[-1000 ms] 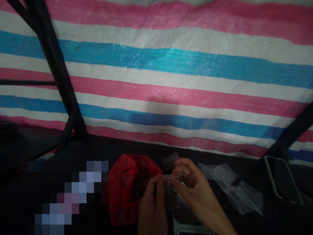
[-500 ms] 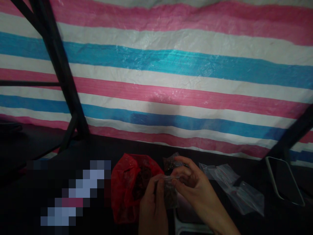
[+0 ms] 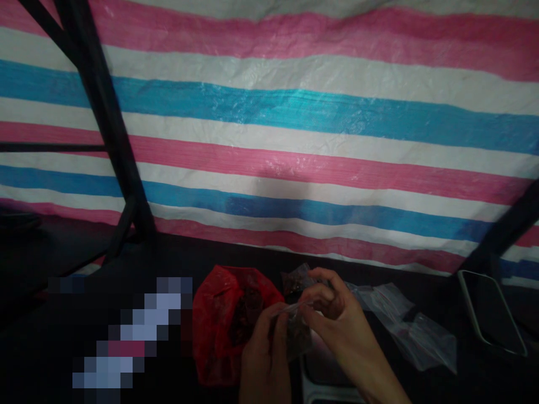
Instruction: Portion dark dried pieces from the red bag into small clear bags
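Behind dark table [image 3: 177, 258], striped tarp [image 3: 295, 112]

Left hand [image 3: 265, 359] and right hand [image 3: 341, 331] meet low, fingers [image 3: 314, 294] pinched together.

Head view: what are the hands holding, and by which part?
Both hold one small clear bag of dark contents by its top edge: left hand pinches the left end, right hand the right end.

Head cam, looks fwd & down, close over hands, facing striped tarp [image 3: 295, 112].
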Demonstrator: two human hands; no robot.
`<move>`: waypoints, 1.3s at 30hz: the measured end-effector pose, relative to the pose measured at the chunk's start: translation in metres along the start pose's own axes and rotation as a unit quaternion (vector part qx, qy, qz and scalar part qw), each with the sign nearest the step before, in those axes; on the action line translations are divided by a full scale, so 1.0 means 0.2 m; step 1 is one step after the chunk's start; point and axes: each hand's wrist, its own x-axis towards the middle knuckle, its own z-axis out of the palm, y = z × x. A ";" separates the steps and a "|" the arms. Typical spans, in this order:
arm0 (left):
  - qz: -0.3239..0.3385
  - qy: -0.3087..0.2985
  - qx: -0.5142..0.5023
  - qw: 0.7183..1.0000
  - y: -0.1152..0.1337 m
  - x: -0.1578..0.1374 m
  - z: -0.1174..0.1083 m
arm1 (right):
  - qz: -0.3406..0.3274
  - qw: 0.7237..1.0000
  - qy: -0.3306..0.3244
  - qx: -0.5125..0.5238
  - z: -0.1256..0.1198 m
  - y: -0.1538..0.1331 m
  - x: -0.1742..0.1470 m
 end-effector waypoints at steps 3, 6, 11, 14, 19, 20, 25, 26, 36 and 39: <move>0.005 -0.014 0.004 1.000 0.00 0.01 -0.01 | 0.009 1.000 -0.025 -0.001 0.01 0.00 0.00; 0.009 -0.019 0.008 1.000 0.00 0.02 -0.02 | -0.001 0.999 -0.032 -0.011 0.02 -0.01 -0.01; 0.020 0.004 0.009 1.000 0.01 0.02 -0.03 | -0.001 0.998 -0.045 -0.037 0.05 -0.02 -0.01; 0.016 0.023 -0.018 0.999 0.04 0.01 -0.03 | 0.005 0.997 -0.060 -0.057 0.08 -0.02 -0.01; 0.024 0.028 -0.034 0.999 0.07 0.00 -0.04 | -0.009 0.996 -0.059 -0.071 0.10 -0.01 0.00; 0.025 0.016 -0.028 0.999 0.08 0.00 -0.05 | -0.015 0.995 -0.064 -0.077 0.10 -0.01 -0.01; 0.005 -0.008 -0.039 0.999 0.09 0.01 -0.09 | -0.014 0.992 -0.080 -0.094 0.09 0.00 -0.02; -0.004 -0.010 -0.051 0.999 0.10 0.01 -0.09 | -0.006 0.993 -0.081 -0.090 0.08 -0.01 -0.02; 0.083 0.098 -0.005 0.992 0.11 -0.08 -0.08 | -0.053 0.972 0.219 -0.070 -0.05 0.00 0.12; 0.090 0.106 0.013 0.990 0.11 -0.07 -0.11 | -0.053 0.963 0.219 -0.146 -0.11 0.07 0.19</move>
